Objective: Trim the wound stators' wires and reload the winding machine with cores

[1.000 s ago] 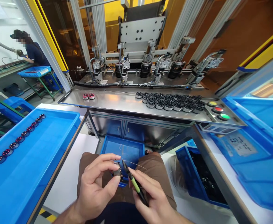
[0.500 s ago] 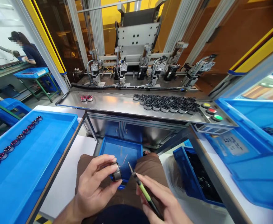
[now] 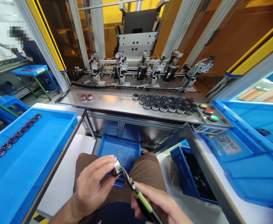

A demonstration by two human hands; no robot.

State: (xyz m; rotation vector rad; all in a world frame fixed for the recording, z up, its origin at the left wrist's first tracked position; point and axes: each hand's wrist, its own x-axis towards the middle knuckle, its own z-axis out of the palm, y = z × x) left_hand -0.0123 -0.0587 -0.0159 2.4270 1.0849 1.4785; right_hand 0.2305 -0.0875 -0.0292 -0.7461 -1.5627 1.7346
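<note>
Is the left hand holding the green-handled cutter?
No, the left hand holds a small round metal part, while the green-handled cutter is in the right hand.

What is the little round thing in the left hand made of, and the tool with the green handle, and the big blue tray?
The round part looks like shiny metal: its rim gleams silver. The tool seems to have dark metal tips and a soft-looking green and black grip, probably plastic or rubber. The blue tray looks like smooth moulded plastic, evenly coloured with a dull sheen.

Label (image 3: 228, 144) in the right blue bin: print unreadable
</note>
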